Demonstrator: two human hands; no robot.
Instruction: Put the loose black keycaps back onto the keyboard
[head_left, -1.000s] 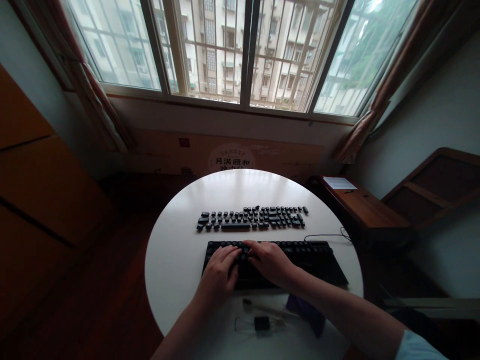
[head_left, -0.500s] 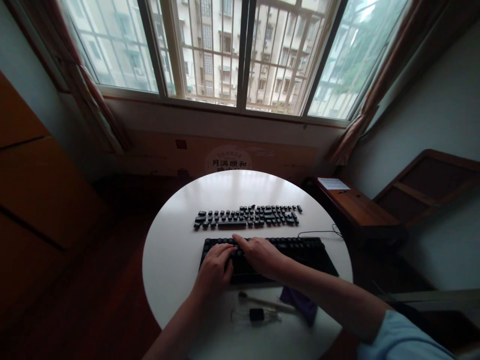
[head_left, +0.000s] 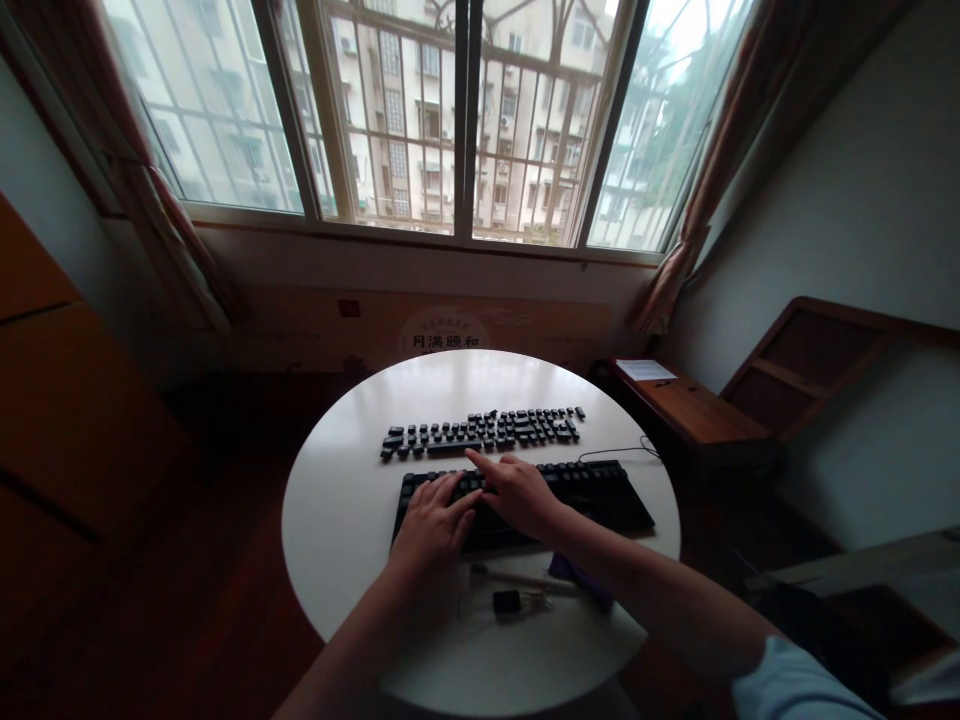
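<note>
A black keyboard point(head_left: 611, 505) lies on the round white table, with keycaps along its far rows and a bare dark area at its right and front. My left hand point(head_left: 431, 520) rests over its left part, fingers stretched and apart. My right hand point(head_left: 521, 492) is over the keyboard's middle, its forefinger pointing out towards the far edge and its thumb apart near my left fingertips. Nothing shows in either hand, though the curled right fingers are partly hidden. Beyond the keyboard lie rows of loose black keycaps point(head_left: 525, 425), including a long space bar point(head_left: 454, 449).
On the white table point(head_left: 330, 540), nearer me, lie a thin-handled brush point(head_left: 517, 577), a small black block with wire loops point(head_left: 506, 602) and a purple cloth point(head_left: 581, 578). A cable point(head_left: 619, 450) runs off right. A wooden side table point(head_left: 690, 415) stands right, below the window.
The view has shifted slightly. My left fingers have spread a little over the keys, and my right forefinger has lifted or reached towards the keyboard's far edge. The loose keycaps look unchanged.
</note>
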